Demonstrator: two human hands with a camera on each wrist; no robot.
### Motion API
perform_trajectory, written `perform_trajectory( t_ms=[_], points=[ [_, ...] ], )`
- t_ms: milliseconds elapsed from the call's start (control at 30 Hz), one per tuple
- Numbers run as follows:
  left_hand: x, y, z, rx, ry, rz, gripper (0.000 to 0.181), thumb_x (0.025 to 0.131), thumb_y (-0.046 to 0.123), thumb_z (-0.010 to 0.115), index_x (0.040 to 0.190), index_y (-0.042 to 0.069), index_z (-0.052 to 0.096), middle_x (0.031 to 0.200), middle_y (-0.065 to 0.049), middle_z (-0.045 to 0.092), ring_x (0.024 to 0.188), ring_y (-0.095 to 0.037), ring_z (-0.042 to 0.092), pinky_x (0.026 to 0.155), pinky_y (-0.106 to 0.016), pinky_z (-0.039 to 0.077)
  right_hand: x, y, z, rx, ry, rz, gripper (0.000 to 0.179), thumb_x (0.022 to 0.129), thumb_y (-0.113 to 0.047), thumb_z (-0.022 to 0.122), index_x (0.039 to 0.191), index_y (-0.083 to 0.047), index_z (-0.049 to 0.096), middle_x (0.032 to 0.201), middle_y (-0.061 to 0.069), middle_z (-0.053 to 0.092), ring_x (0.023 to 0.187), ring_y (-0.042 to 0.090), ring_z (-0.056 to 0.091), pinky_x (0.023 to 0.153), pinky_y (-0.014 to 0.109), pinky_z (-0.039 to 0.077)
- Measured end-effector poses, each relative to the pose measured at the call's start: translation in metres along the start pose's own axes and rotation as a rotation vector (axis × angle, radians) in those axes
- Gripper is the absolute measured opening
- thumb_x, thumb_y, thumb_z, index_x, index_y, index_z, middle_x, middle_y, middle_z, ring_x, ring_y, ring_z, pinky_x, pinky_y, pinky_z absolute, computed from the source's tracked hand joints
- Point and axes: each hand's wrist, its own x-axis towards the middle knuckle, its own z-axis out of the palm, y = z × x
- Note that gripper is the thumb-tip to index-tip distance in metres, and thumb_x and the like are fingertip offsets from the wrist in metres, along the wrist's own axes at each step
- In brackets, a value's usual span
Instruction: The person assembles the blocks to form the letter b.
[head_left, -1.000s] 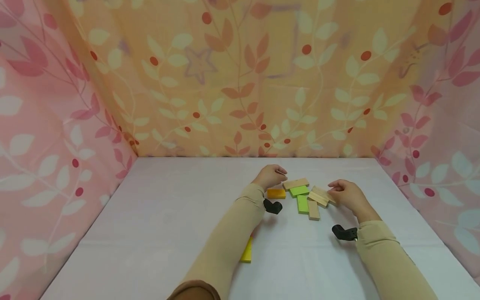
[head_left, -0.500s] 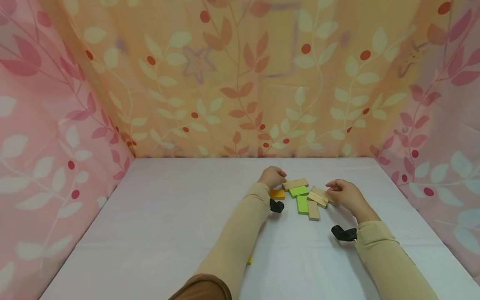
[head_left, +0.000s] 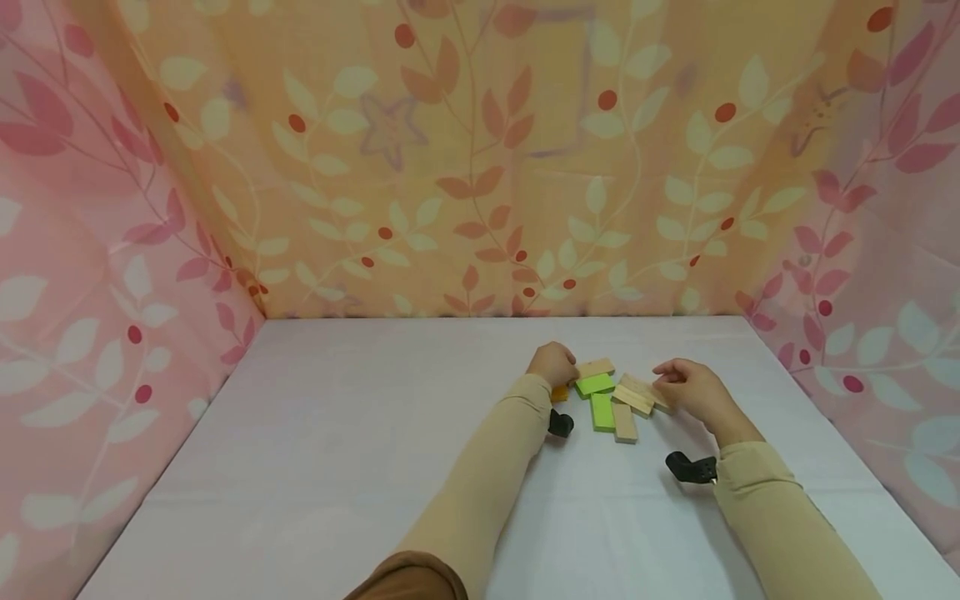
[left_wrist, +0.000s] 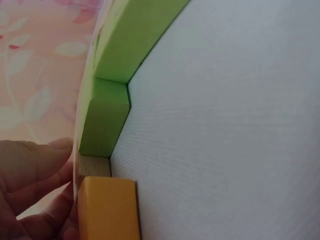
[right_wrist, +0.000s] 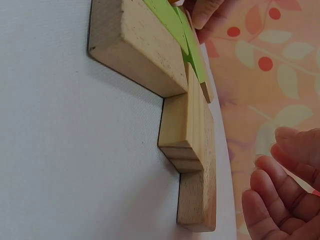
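In the head view, my left hand (head_left: 552, 364) is at the left end of a plain wooden block (head_left: 597, 367). An orange block (head_left: 559, 393) is partly hidden beneath that hand. The left wrist view has the thumb and bent fingers (left_wrist: 42, 162) along the far side of the wooden and orange blocks; their grip is hidden. Two light green blocks (head_left: 602, 412) lie in the middle of the group. My right hand (right_wrist: 285, 185), fingers loosely bent and holding nothing, hovers beside the plain wooden blocks (head_left: 633, 402) at the right end, apart from them in the right wrist view.
The blocks rest end to end on a white-covered table (head_left: 315, 467). Another plain wooden block (head_left: 625, 423) lies nearest to the person. Patterned curtains (head_left: 420, 167) close off the back and sides. Black wrist camera mounts (head_left: 692, 468) stick out below both hands.
My left hand has moved right and slightly down, over the left end of the wooden block, covering more of the orange one. The left forearm now hides a yellow block. My right hand stays almost still.
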Motion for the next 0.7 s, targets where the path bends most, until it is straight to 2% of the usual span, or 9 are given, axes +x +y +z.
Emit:
perform_trajectory(
  t_ms=[267, 467, 600, 700],
  points=[
    [-0.0043, 0.0047, 0.0040, 0.123, 0.013, 0.017, 0.023, 0.078, 0.023, 0.072, 0.098, 0.013, 0.071, 0.094, 0.003, 0.067, 0.076, -0.011, 0.054, 0.070, -0.023, 0.046, -0.0004, 0.0052, 0.0002, 0.004, 0.017, -0.031, 0.033, 0.088, -0.011, 0.057, 0.117, 0.004, 0.052, 0.097, 0.014, 0.060, 0.083, 0.021, 0.052, 0.066, 0.028, 0.044],
    [-0.0079, 0.0063, 0.0046, 0.183, 0.026, 0.069, 0.022, 0.079, 0.023, 0.072, 0.098, 0.013, 0.071, 0.093, 0.003, 0.066, 0.078, -0.011, 0.054, 0.073, -0.022, 0.045, -0.0014, 0.0070, 0.0012, -0.027, 0.040, -0.067, 0.032, 0.086, -0.010, 0.058, 0.115, 0.005, 0.054, 0.095, 0.015, 0.061, 0.083, 0.020, 0.052, 0.066, 0.028, 0.043],
    [-0.0085, 0.0071, 0.0045, 0.197, 0.031, 0.108, 0.022, 0.077, 0.021, 0.073, 0.097, 0.013, 0.069, 0.094, 0.003, 0.065, 0.080, -0.011, 0.053, 0.073, -0.021, 0.044, -0.0015, 0.0072, 0.0006, -0.038, 0.054, -0.081, 0.031, 0.086, -0.008, 0.058, 0.114, 0.006, 0.055, 0.094, 0.015, 0.061, 0.082, 0.021, 0.053, 0.066, 0.028, 0.043],
    [-0.0079, 0.0064, 0.0041, 0.166, 0.032, 0.108, 0.023, 0.076, 0.021, 0.074, 0.097, 0.014, 0.067, 0.096, 0.003, 0.065, 0.082, -0.011, 0.053, 0.073, -0.022, 0.044, -0.0013, 0.0072, 0.0003, -0.037, 0.059, -0.086, 0.030, 0.086, -0.008, 0.058, 0.113, 0.006, 0.055, 0.094, 0.015, 0.061, 0.081, 0.020, 0.053, 0.065, 0.028, 0.043]
  ],
)
